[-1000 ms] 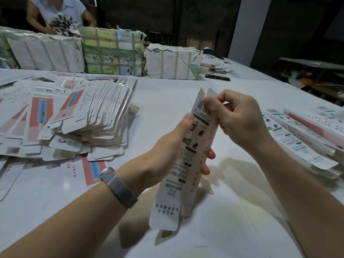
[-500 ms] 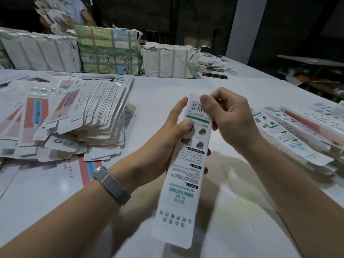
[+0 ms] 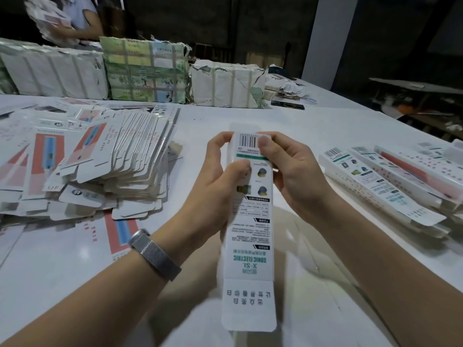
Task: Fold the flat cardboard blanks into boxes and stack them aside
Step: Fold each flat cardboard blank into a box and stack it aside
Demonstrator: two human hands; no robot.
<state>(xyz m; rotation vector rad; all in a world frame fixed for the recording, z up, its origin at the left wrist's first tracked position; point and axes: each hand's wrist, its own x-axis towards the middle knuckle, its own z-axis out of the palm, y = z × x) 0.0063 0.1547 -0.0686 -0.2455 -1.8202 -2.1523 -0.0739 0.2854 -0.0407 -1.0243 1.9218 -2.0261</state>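
A long, narrow white box [image 3: 250,241] with a barcode and green print is held lengthwise over the table in front of me. My left hand [image 3: 215,186] grips its left side near the far end, thumb on the printed face. My right hand [image 3: 293,171] holds the right side, thumb pressing on the barcode. The near end flap hangs open toward me. A fanned pile of flat blanks [image 3: 100,166] lies to the left. Several folded boxes [image 3: 390,181] are stacked at the right.
Strapped paper-wrapped bundles [image 3: 147,73] line the far side of the white table [image 3: 313,126]. A person [image 3: 75,21] behind them handles a sheaf of blanks. A dark phone-like object [image 3: 287,105] lies near the bundles. The table's right edge runs diagonally past the folded boxes.
The box has turned from edge-on to face-up and straightened toward me. My right thumb has moved onto the barcode end. My left hand has shifted up the box.
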